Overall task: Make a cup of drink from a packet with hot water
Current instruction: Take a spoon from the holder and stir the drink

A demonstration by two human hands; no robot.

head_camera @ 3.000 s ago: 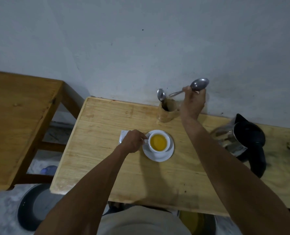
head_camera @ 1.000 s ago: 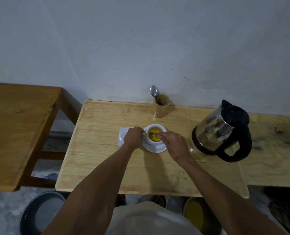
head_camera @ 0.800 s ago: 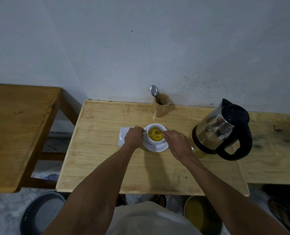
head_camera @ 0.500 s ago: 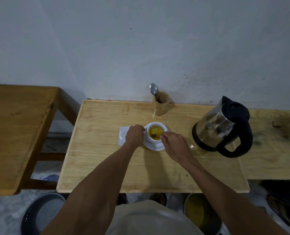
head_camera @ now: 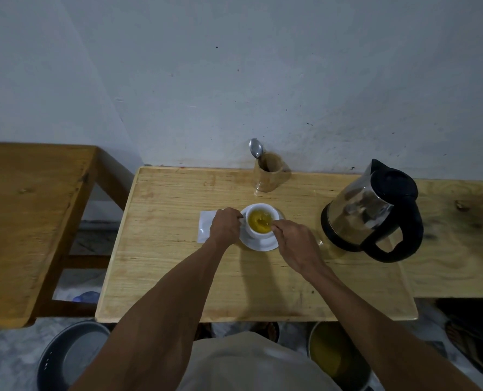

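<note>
With the left hand [head_camera: 225, 227] gripping the white cup [head_camera: 260, 223] on its saucer [head_camera: 258, 244] and the right hand [head_camera: 295, 241] pinched on what seems a stirring spoon, brisk stirring risks slopping hot yellow drink.

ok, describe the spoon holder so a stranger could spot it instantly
Start at the light wooden table against the white wall. At its back edge, behind the white cup on its saucer, stands a small wooden holder. It alone is wood-coloured and has a metal spoon sticking up from it.
</note>
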